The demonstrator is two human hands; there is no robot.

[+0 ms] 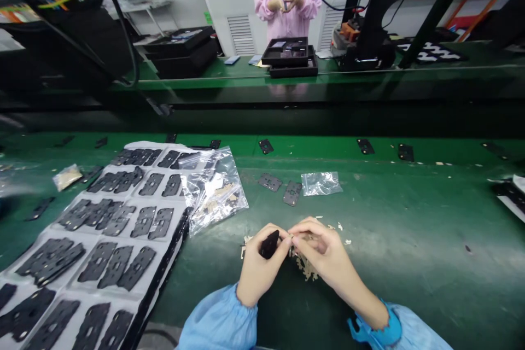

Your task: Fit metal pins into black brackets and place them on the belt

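My left hand (259, 272) is closed around a small black plate (269, 244), which stands tilted between thumb and fingers. My right hand (326, 251) meets it, thumb and fingertips pinched at the plate's right side. Whatever lies between those fingertips is too small to make out. Beneath the right hand is a heap of small tan cut pieces (307, 269), partly hidden by it. Just beyond the hands lie two loose black plates, a nearer plate (292, 193) and a farther plate (269, 182), beside a clear zip bag (321, 184).
At left, a white-lined tray (170, 249) holds rows of black plates. A clear bag of tan pieces (215, 194) overlaps its right edge. Several plates lie along the green strip (311, 147) behind. Across the bench, a person in pink (287, 5) stands behind stacked black trays (286, 53).
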